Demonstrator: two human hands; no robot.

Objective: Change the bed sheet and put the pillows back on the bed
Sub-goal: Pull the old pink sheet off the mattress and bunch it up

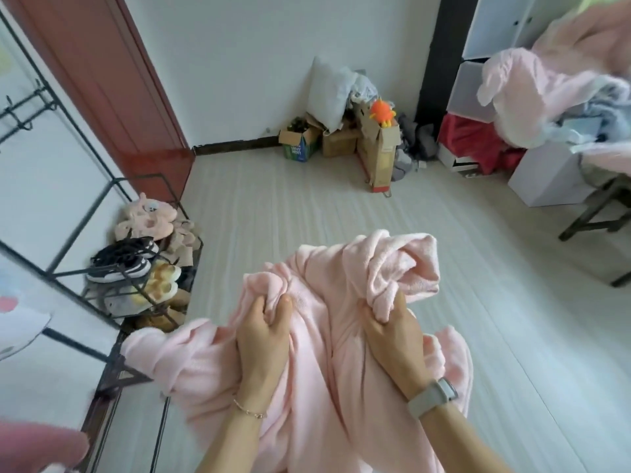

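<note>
Both arms reach forward; the left hand (264, 331) and the right hand (392, 331) each grip a bunch of the pink bed sheet (307, 363), which hangs above the pale floor (280, 196). Beyond the sheet, cardboard boxes (341, 141) stand by the white wall (239, 63).

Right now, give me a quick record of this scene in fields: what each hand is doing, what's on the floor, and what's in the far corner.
left hand: grips a bunched fold of the pink sheet
right hand: grips another bunch of it, wearing a watch
sheet state: crumpled, held up over the floor
left side: shoe rack with shoes and slippers
far corner: white pillow leaning on cardboard boxes, orange plush toy
right side: pink bedding heap
</note>
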